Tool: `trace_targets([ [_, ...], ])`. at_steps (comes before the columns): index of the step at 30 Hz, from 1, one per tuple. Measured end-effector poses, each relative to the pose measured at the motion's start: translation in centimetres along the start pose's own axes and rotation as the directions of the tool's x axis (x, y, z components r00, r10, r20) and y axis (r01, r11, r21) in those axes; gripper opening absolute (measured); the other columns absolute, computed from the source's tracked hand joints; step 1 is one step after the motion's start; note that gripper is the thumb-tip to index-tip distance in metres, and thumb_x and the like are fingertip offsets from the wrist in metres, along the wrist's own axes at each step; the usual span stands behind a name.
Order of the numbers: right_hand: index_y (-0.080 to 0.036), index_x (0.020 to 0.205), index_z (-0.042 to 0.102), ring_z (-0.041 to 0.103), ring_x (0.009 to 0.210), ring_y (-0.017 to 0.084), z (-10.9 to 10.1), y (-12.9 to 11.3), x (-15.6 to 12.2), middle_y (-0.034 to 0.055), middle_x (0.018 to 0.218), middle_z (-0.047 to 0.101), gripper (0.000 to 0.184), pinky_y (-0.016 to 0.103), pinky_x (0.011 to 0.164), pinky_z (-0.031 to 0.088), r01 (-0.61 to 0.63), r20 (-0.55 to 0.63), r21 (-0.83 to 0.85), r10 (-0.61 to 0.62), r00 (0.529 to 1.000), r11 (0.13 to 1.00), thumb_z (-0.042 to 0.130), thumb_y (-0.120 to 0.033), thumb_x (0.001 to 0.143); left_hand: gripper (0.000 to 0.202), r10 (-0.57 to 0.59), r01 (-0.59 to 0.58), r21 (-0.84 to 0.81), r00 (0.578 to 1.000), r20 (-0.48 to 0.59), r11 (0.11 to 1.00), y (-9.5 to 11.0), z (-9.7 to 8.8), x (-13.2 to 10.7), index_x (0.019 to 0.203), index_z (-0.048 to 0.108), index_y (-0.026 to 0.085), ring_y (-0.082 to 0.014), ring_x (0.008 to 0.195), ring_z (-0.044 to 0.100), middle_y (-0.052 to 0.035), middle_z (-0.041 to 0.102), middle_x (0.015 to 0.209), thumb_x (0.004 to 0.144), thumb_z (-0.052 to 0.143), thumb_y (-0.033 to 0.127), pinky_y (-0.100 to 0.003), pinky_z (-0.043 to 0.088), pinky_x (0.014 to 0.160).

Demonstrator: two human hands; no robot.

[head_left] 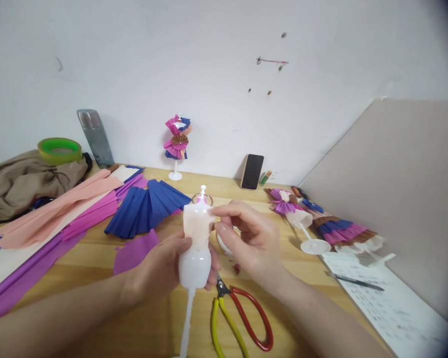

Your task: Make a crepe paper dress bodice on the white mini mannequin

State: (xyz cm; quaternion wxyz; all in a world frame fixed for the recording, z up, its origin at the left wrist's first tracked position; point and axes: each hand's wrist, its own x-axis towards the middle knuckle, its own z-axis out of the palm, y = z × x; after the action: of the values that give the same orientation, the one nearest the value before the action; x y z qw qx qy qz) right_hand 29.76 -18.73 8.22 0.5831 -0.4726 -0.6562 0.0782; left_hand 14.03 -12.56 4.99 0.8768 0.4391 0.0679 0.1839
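Note:
My left hand (160,266) is closed around the lower body of a small white mannequin dress form (196,248) on a thin stand, held upright above the table. A pale peach strip covers its chest. My right hand (246,236) pinches at the form's right shoulder with thumb and forefinger, pressing the peach paper there. Red-and-yellow-handled scissors (241,318) lie on the table just below my hands.
Pleated blue paper (149,206), pink, peach and purple crepe sheets (59,214) lie left. A finished paper-dressed form (177,141) stands at the back; others (321,223) lie right. Phone (252,171), steel bottle (95,136), green tape roll (59,149), printed sheet with pen (358,283).

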Motion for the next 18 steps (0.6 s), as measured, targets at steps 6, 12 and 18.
trace_targets([
  [6, -0.02, 0.091, 0.065, 0.051, 0.054, 0.01, -0.8, 0.6, 0.7, -0.0031, 0.068, 0.058, 0.009, 0.025, 0.053, 0.043, -0.134, -0.009, 0.022, 0.135, 0.991, 0.991, 0.059, -0.021, 0.086, 0.041, 0.017, -0.016, -0.01, 0.999, 0.035, 1.0, 0.1, -0.9, 0.1, 0.09, 0.068, 0.008, -0.018, 0.06, 0.06, -0.0113, 0.067, 0.072, 0.084, 0.058, 0.048, -0.027, 0.045, 0.059],
  [12, -0.019, 0.068, 0.05, 0.047, 0.052, 0.01, -1.9, 3.4, 1.7, -0.0041, 0.059, 0.052, 0.017, 0.024, 0.052, 0.036, -0.352, 0.421, -0.316, 0.463, 0.78, 0.881, 0.059, -0.024, 0.082, 0.027, -0.057, 0.001, -0.139, 0.917, -0.394, 0.99, 2.1, -1.2, 0.8, 0.091, 0.059, 0.01, -0.0216, 0.057, 0.062, -0.0142, 0.067, 0.073, 0.088, 0.037, 0.024, -0.032, 0.048, 0.057],
  [18, -0.019, 0.079, 0.06, 0.052, 0.057, 0.014, -2.4, 1.7, -3.3, 0.0024, 0.071, 0.064, 0.009, 0.025, 0.052, 0.031, -0.101, 0.647, -0.655, 0.626, 0.435, 0.749, 0.065, -0.026, 0.079, 0.027, -0.183, 0.1, -0.184, 0.837, -0.516, 0.978, 2.9, -1.5, -0.5, 0.105, 0.054, 0.011, -0.0216, 0.056, 0.062, -0.0128, 0.067, 0.072, 0.089, 0.035, 0.022, -0.03, 0.047, 0.052],
])
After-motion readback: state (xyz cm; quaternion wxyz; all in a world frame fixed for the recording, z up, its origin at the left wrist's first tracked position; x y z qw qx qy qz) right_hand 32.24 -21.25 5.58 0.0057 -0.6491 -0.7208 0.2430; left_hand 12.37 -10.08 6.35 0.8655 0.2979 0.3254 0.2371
